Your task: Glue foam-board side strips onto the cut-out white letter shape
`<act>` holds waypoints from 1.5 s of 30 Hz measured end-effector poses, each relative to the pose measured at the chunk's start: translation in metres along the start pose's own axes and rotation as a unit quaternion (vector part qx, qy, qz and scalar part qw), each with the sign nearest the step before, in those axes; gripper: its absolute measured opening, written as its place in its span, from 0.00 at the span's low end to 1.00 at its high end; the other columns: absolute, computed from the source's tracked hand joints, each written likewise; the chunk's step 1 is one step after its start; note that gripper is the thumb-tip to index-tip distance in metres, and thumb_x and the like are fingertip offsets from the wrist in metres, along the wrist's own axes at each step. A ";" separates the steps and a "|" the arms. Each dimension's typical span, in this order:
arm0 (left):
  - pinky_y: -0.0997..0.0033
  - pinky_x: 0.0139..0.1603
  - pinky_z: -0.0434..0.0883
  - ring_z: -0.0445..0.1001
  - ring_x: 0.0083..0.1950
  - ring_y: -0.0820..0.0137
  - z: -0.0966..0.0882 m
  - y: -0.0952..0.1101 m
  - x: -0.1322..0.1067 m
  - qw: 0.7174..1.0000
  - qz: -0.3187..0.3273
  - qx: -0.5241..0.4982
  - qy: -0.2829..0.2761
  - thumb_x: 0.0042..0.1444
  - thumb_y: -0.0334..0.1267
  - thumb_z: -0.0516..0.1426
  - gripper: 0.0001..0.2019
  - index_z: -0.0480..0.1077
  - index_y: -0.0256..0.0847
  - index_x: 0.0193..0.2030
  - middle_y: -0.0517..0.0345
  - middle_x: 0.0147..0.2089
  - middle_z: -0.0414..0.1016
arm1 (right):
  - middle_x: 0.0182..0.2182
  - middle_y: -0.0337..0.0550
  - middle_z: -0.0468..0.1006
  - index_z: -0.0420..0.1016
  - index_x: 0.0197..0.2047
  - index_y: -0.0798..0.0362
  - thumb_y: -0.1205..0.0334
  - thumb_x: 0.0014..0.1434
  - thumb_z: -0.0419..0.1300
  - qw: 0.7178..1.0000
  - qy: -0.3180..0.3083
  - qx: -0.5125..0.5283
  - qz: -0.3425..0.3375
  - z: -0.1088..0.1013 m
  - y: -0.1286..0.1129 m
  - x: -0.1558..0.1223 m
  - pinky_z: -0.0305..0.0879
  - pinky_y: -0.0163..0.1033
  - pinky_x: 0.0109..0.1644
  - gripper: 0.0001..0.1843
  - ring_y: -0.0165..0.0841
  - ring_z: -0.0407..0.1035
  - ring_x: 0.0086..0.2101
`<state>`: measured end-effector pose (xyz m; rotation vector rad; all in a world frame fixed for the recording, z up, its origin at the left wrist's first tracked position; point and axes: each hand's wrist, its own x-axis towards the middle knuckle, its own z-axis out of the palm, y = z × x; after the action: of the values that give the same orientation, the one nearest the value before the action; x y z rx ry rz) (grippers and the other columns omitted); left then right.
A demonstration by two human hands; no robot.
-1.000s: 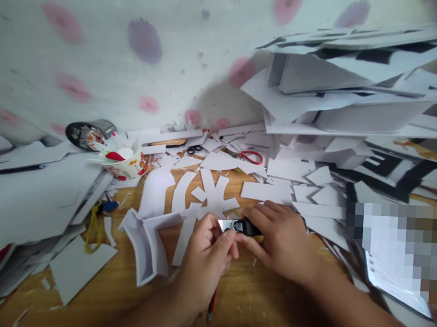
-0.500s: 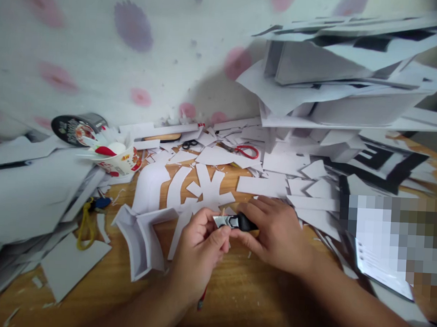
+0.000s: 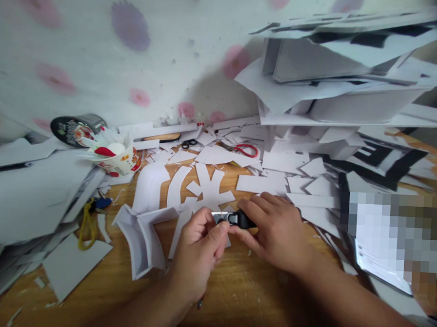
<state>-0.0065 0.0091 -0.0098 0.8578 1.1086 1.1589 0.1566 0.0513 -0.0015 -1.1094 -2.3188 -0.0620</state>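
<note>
My right hand (image 3: 273, 230) is wrapped round the black handle of a utility knife (image 3: 247, 220), its metal blade end pointing left. Pinched in my left hand (image 3: 201, 243) is a pencil (image 3: 200, 301); its dark red rear end sticks out below my palm, and its pale wooden tip meets the blade. My left thumb lies against the knife's metal part. Most of the pencil's shaft is hidden by my fingers. Just beyond my hands lie cut white foam-board pieces (image 3: 208, 182), and to the left stands a folded white open-topped form (image 3: 143, 245).
Red-handled scissors (image 3: 245, 150) and black-handled scissors (image 3: 189, 144) lie among scraps at the back. A paper cup (image 3: 121, 161) with glue-stick-like items stands back left. A tall stack of white boards (image 3: 335, 106) rises at right, with a phone (image 3: 381, 269) below it.
The knife's blade has turned and tilted slightly against the pencil tip, showing a narrower face. My hands have otherwise stayed almost in place.
</note>
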 end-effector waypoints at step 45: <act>0.83 0.14 0.48 0.53 0.15 0.83 -0.007 -0.003 0.006 0.998 -0.013 0.058 0.002 0.55 0.54 0.61 0.20 0.64 0.39 0.29 0.68 0.18 0.62 | 0.31 0.45 0.78 0.76 0.39 0.54 0.39 0.65 0.51 0.999 -0.023 0.023 0.011 0.001 0.003 -0.001 0.54 0.41 0.34 0.26 0.38 0.68 0.32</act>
<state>-0.0120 0.0140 -0.0161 0.9290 1.1952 1.0839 0.1584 0.0526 -0.0033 -1.1234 -2.3363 0.0260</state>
